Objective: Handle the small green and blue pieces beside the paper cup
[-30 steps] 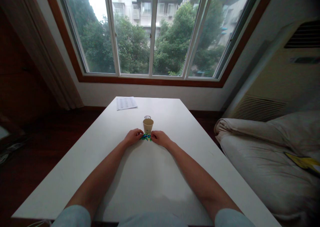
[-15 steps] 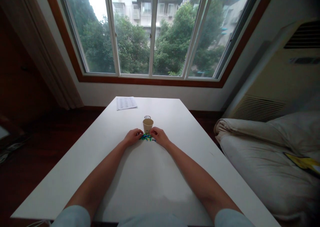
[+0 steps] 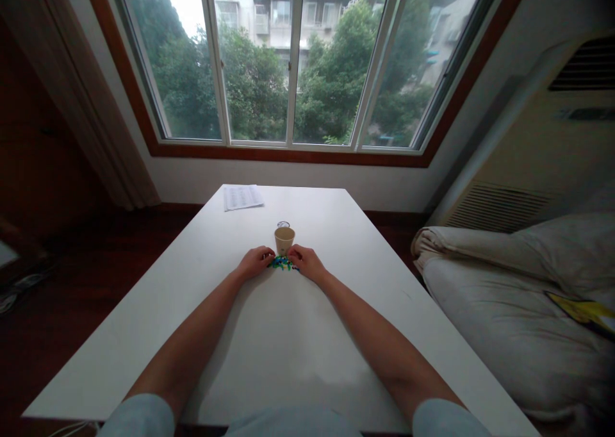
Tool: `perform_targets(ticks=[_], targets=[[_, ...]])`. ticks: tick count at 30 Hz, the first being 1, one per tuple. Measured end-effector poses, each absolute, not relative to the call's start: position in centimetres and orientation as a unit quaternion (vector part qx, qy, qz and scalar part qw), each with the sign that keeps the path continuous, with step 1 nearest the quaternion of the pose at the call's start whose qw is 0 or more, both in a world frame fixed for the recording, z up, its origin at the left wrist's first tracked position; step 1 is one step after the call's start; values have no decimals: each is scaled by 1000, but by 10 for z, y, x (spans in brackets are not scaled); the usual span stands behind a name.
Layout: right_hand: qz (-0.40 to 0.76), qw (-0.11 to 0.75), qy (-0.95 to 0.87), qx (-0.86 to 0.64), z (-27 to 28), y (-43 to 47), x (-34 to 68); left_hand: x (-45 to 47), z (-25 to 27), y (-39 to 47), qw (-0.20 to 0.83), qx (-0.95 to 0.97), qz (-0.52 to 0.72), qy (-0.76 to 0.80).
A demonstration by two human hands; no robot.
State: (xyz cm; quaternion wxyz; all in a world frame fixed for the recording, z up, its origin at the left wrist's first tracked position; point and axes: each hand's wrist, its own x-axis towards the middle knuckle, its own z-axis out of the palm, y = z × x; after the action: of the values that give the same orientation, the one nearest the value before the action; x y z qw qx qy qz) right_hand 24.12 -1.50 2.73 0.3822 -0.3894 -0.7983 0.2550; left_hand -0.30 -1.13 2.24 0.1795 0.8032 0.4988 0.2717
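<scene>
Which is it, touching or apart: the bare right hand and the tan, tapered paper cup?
Cannot tell. In the head view, the right hand overlaps the lower right of the paper cup, hiding any contact or gap.

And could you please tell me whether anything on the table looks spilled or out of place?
Small green and blue pieces lie loose outside the upright cup, between the left hand and right hand; whether spilled, I cannot tell. The papers near the far left corner sit unevenly stacked.

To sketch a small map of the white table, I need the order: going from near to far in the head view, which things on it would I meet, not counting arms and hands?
Small green and blue pieces → tan paper cup → dark-outlined round thing → white printed paper sheets.
</scene>
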Motion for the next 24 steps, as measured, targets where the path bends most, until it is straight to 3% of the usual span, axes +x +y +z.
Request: perform_targets(ticks=[24], targets=[[167, 407, -808, -391, 27, -15, 243, -4, 19, -8, 173, 807, 274, 494]])
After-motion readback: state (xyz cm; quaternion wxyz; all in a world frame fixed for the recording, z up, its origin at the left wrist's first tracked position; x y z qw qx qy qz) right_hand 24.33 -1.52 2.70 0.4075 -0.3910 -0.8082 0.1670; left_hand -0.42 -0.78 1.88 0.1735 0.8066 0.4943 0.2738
